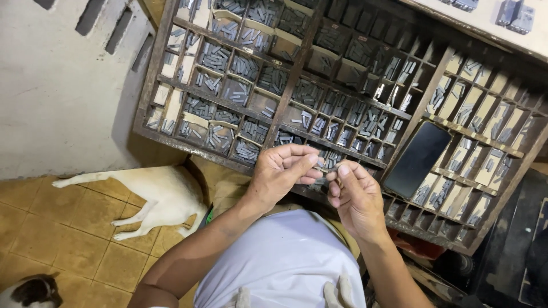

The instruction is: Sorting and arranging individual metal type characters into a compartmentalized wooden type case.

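Tan floor tiles run under me, and a grey wall rises on my left. One wooden type case slopes in front of me, its many small compartments filled with grey metal sorts, far too many to count. One dark phone lies flat on the case to my right. My two hands meet just above the case's lower rail. My left hand and my right hand are brought together, fingertips pinched on a small metal sort between them; I cannot tell how many pieces I hold. Two animals lie on the floor: one white dog stretched out, and another, white and dark, at the bottom edge.
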